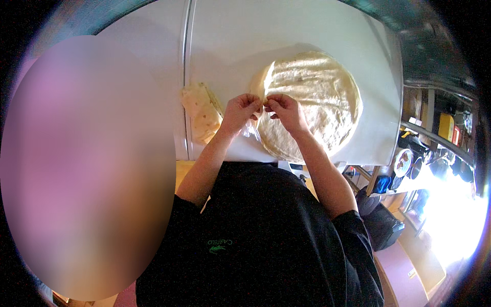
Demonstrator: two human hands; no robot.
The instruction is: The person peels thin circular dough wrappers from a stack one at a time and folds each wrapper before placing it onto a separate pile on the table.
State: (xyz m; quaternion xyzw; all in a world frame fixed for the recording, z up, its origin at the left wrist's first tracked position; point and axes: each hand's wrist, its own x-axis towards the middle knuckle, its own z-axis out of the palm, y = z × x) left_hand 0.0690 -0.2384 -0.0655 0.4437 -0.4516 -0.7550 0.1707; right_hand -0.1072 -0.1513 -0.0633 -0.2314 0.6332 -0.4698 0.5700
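A large round stack of thin flatbreads (314, 99) lies on a white worktop (226, 46) before me. Its surface looks glossy and wrinkled, apparently under clear plastic film. At the stack's left edge, my left hand (242, 111) and my right hand (285, 111) meet almost fingertip to fingertip. Both pinch what seems to be the clear plastic bag (251, 130), whose loose end hangs below my left hand. The pinched part itself is mostly hidden by fingers. Left of my left wrist rests a folded piece of browned-spotted flatbread (200, 111).
A seam (186, 76) crosses the worktop at left. Beyond its right edge are a shelf with a yellow box (446, 124), a round white container (403, 162) and a black bin (381, 226). A large blurred patch covers the left side.
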